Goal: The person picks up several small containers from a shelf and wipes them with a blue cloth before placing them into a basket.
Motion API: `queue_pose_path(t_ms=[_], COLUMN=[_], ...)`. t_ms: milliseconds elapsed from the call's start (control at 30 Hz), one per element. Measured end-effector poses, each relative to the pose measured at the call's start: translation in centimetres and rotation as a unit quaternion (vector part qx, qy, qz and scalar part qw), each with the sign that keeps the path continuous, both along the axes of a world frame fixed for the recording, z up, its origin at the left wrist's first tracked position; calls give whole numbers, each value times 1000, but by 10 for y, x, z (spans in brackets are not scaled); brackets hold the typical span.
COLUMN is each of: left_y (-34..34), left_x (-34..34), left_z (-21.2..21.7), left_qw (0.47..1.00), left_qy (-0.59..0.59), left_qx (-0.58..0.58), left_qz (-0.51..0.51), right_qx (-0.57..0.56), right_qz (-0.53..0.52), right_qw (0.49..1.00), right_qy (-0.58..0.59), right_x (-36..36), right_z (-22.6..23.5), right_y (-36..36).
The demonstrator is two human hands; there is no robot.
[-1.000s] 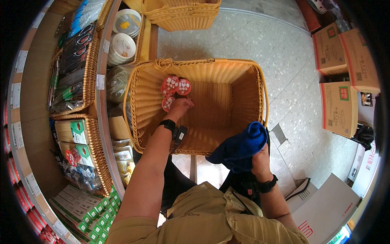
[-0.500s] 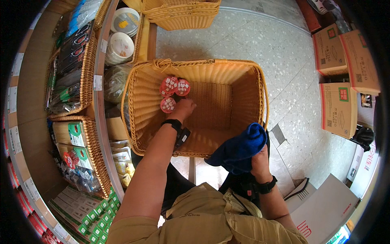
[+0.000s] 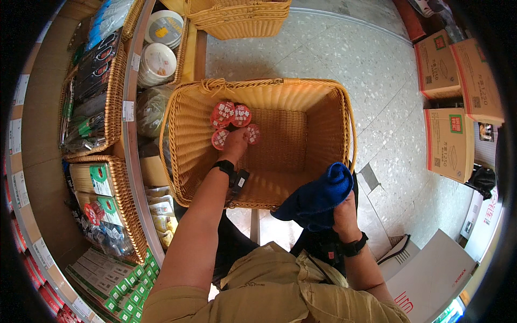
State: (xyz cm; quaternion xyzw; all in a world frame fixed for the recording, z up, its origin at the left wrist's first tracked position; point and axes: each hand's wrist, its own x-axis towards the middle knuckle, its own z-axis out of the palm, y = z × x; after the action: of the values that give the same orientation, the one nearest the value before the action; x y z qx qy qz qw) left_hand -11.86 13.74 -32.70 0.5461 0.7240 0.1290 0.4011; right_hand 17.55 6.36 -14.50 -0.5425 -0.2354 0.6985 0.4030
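A deep wicker basket [image 3: 323,107] stands in front of me, and its left part holds several small cups with red, white-printed lids [image 3: 223,114]. My left hand [image 3: 235,145] reaches down into the basket, its fingers closed on another red-lidded cup [image 3: 253,134] beside the group. One more red-lidded cup [image 3: 219,139] sits just left of that hand, partly covered by it. My right hand [image 3: 346,215] grips a bunched dark blue cloth [image 3: 318,196] over the basket's near right corner. The fingertips of both hands are partly hidden.
Shelves to the left carry wicker trays [image 3: 116,102] of packaged goods and stacked white bowls [image 3: 160,60]. Other wicker baskets [image 3: 242,24] stand beyond mine. Cardboard boxes [image 3: 448,145] are stacked at the right, with a white box [image 3: 431,274] near my right elbow.
My left hand has shifted slightly left inside the basket, and another red-lidded cup now shows at its fingers. My right hand and the blue cloth have stayed about where they were.
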Motion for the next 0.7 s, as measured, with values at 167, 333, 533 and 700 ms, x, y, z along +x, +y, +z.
queue_pose_path(t_ms=[167,333,533,700], left_y=[-5,-4,-4,-21], left_x=[-9,-8,3,0], left_z=[-16,-7,37,67], left_qw=[998,994,985,996], left_qy=[57,51,104,27], left_qx=[9,-46,-131,-56], left_qz=[-39,-79,-30,-63], right_qx=[10,7,21,44], right_qz=[4,4,13,40], right_qw=[1000,1000,999,995], right_qy=[3,-7,36,76], right_x=[-1,-3,-5,2], right_z=[-1,-1,8,17], right_y=[1,-1,-10,-25])
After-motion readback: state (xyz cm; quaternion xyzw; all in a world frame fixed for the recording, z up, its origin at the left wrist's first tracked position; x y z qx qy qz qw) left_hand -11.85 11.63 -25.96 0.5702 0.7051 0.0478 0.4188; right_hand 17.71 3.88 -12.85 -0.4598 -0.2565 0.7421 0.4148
